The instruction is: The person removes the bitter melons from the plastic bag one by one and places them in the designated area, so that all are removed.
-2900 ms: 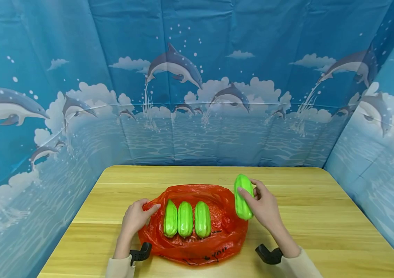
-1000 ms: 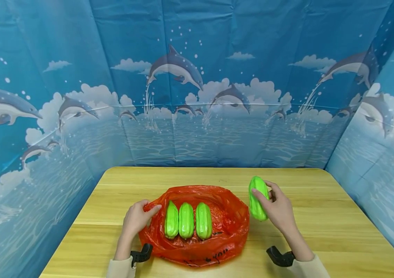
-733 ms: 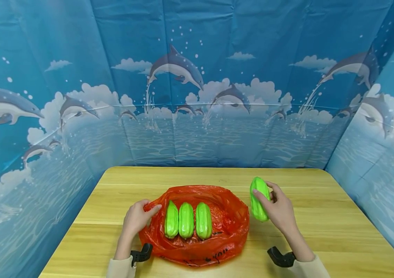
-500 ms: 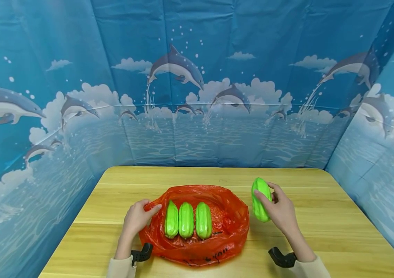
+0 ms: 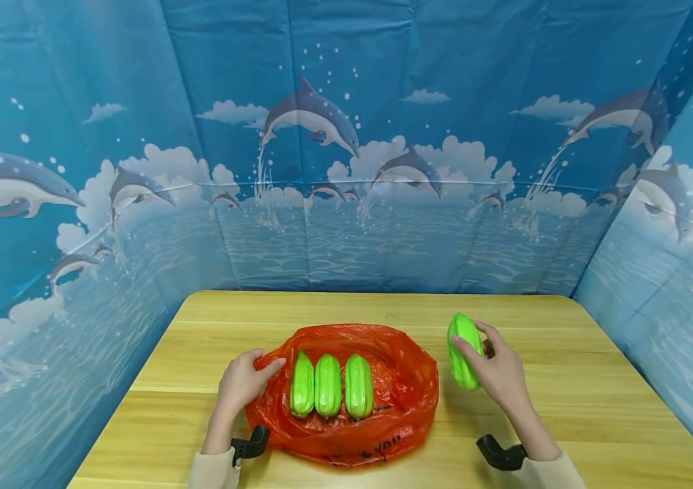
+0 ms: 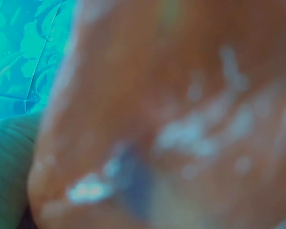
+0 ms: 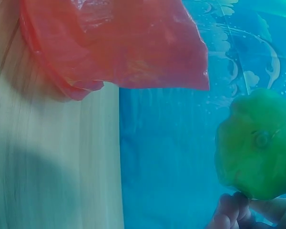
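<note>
A red plastic bag point(image 5: 404, 407) lies spread on the table with its mouth wide open. Inside it, three glossy green ribbed gourds point(image 5: 328, 386) sit side by side. My left hand point(image 5: 241, 382) pinches the bag's left rim between thumb and fingers; in the left wrist view the blurred bag point(image 6: 181, 95) fills most of the picture. To the right of the bag, my right hand point(image 5: 499, 367) grips another green gourd point(image 5: 463, 353) above the table, apart from the rim. The right wrist view shows this gourd point(image 7: 257, 148) end-on, with fingertips point(image 7: 229, 210) against it.
The light wooden table point(image 5: 584, 407) extends on both sides of the bag. Behind it and along the sides hangs a blue curtain point(image 5: 358, 238) printed with dolphins. Black camera mounts point(image 5: 500, 454) stick out from both wrists.
My right hand has carried its gourd rightward, from over the bag's right rim to beside the bag, drifting slightly further in the last second. The left hand and bag have stayed put.
</note>
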The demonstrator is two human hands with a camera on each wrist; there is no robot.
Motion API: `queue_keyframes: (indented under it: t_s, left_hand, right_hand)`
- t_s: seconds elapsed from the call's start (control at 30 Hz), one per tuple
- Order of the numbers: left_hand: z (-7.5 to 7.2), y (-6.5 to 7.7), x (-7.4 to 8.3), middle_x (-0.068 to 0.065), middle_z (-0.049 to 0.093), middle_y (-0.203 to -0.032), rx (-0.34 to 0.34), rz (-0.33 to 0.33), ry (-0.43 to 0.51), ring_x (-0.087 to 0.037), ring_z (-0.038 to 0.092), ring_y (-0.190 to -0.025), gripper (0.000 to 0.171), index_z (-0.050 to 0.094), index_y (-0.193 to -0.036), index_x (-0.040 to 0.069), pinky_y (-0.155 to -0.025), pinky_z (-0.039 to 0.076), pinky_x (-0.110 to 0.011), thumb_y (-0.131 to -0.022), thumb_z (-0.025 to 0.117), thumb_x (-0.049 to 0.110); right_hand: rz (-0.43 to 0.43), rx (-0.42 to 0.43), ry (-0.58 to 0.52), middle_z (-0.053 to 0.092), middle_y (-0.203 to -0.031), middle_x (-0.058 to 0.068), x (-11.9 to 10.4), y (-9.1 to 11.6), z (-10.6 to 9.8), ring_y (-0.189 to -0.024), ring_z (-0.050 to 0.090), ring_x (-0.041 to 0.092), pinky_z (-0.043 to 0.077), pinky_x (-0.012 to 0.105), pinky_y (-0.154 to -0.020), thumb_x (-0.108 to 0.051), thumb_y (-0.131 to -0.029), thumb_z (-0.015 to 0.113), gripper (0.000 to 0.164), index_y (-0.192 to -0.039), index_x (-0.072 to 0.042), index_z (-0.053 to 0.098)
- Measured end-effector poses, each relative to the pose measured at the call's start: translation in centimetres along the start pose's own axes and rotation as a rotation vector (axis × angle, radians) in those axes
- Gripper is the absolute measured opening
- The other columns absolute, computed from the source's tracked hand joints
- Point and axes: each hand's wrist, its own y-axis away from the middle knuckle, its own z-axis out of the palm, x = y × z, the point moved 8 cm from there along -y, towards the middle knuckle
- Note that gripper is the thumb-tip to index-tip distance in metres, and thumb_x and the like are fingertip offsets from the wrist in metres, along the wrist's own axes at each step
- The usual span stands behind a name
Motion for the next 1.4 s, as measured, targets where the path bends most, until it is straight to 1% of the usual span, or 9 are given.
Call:
queue_keyframes:
  t_s: [0.17,0.53,0.83,1.1,1.4]
  left_hand:
    - [0.0,0.0,0.0,0.002,0.039,-0.055,-0.002,-0.004,-0.003,-0.015,0.042,-0.05,0.032,0.057,-0.075,0.014,-0.051,0.029,-0.029,-0.084,0.07,0.041]
    - [-0.1,0.0,0.1,0.002,0.038,-0.055,0.0,-0.003,-0.005,-0.015,0.041,-0.05,0.036,0.053,-0.071,0.013,-0.051,0.029,-0.029,-0.085,0.07,0.041]
    - [-0.2,0.1,0.2,0.001,0.04,-0.055,-0.005,-0.011,0.0,-0.016,0.043,-0.051,0.034,0.055,-0.073,0.012,-0.052,0.03,-0.029,-0.085,0.07,0.04]
    - [-0.2,0.1,0.3,0.002,0.041,-0.056,0.007,0.001,-0.014,-0.015,0.042,-0.052,0.035,0.055,-0.073,0.012,-0.052,0.03,-0.029,-0.085,0.07,0.041]
    - [-0.2,0.1,0.2,0.002,0.042,-0.057,0.009,0.002,-0.012,-0.015,0.043,-0.052,0.032,0.056,-0.074,0.013,-0.052,0.031,-0.029,-0.085,0.07,0.039]
  right_hand:
    - [-0.003,0.005,0.004,0.056,-0.083,0.012,0.3,0.0,-0.1,-0.063,0.053,0.02,0.046,0.032,-0.052,-0.052,-0.088,0.061,0.07,-0.138,-0.006,0.044]
    - [0.003,-0.016,0.021,0.058,-0.083,0.012,1.0,0.0,0.3,-0.063,0.054,0.019,0.045,0.033,-0.052,-0.053,-0.088,0.06,0.071,-0.139,-0.006,0.043]
    - [0.022,-0.015,0.02,0.056,-0.081,0.011,1.7,0.0,0.4,-0.062,0.053,0.02,0.045,0.032,-0.052,-0.053,-0.088,0.06,0.07,-0.138,-0.008,0.044]
    - [0.053,-0.034,0.026,0.057,-0.084,0.012,2.6,0.0,0.6,-0.064,0.054,0.02,0.045,0.032,-0.053,-0.054,-0.088,0.06,0.071,-0.138,-0.006,0.043]
    - [0.065,-0.05,0.049,0.056,-0.086,0.013,3.5,-0.1,0.8,-0.067,0.053,0.021,0.044,0.033,-0.055,-0.056,-0.088,0.058,0.073,-0.138,-0.006,0.042]
